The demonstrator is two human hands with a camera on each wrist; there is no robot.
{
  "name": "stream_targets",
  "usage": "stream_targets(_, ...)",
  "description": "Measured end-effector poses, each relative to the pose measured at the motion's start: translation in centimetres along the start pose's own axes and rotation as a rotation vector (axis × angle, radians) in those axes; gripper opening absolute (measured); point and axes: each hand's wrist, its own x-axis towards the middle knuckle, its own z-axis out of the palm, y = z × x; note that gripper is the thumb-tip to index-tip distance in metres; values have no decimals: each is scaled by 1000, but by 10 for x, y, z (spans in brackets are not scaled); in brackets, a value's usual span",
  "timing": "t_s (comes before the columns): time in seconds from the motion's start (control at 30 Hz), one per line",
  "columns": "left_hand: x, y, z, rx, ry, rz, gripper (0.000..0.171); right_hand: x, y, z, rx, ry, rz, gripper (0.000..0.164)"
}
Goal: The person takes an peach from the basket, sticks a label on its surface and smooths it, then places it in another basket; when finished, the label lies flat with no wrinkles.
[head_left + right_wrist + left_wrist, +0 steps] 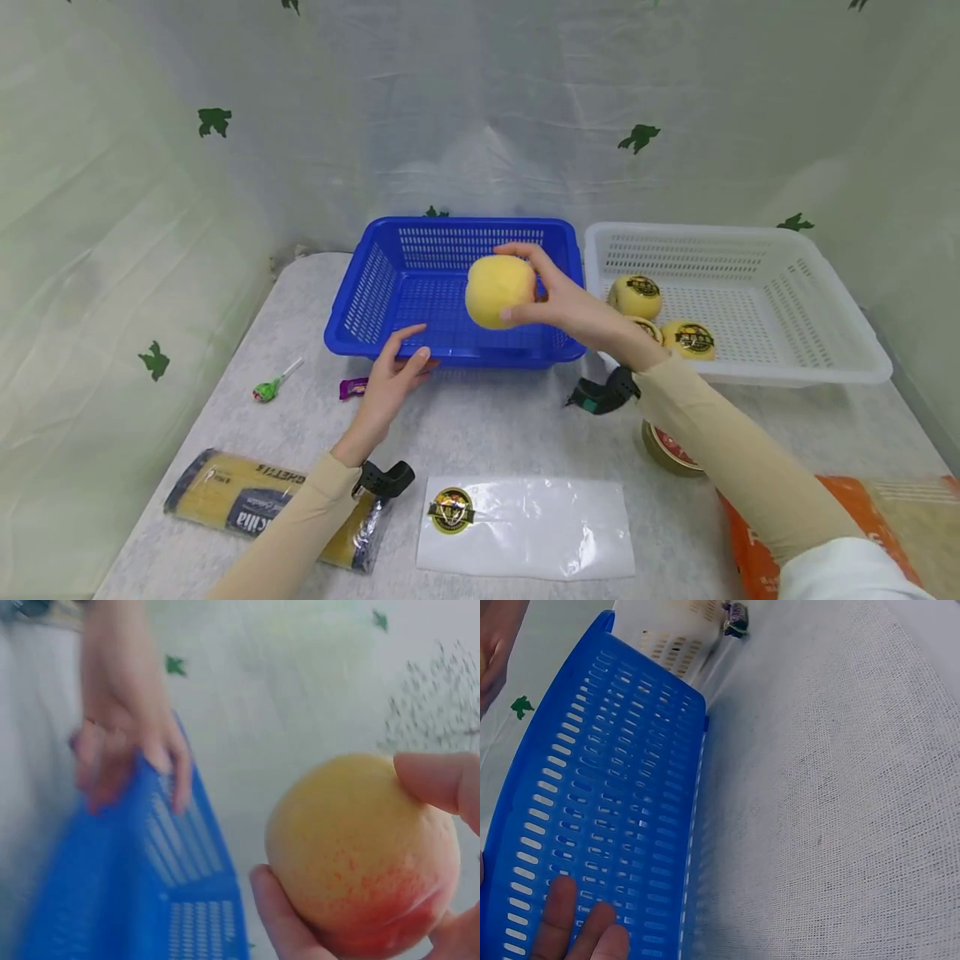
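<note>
My right hand grips a yellow peach between thumb and fingers, above the blue basket. A red blush marks the peach's lower side in the right wrist view, where the fingertips press against it. At the basket's front left rim is my left hand, its fingers loosely extended and holding nothing. Whether they touch the rim cannot be told. To the right, a white basket holds yellow peaches with black-and-gold stickers, one partly hidden by my right wrist.
A green-wrapped lollipop and a purple-wrapped sweet lie left of my left hand. Nearer are a spaghetti pack, a white plastic packet, a round tin and an orange bag, partly under my right arm.
</note>
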Motion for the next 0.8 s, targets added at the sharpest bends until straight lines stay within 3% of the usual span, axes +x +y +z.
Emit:
stream_targets(0.17,1,-2,1,-8,9,12,48,-39,17,13,12,-17,-18,70)
stream_targets(0.33,2,-2,1,-14,5,20,47,-64,45,23,-79,-55,-26,68)
stream_targets(0.47,1,-1,1,-22,9,25,45,-73,71,33,-154,-68,-2,68)
stream_targets(0.63,1,-2,1,-14,9,30,44,-74,99,46,-237,4,5,68)
stream_targets(0.8,2,-2,1,-2,4,36,45,-77,112,54,-366,62,25,67)
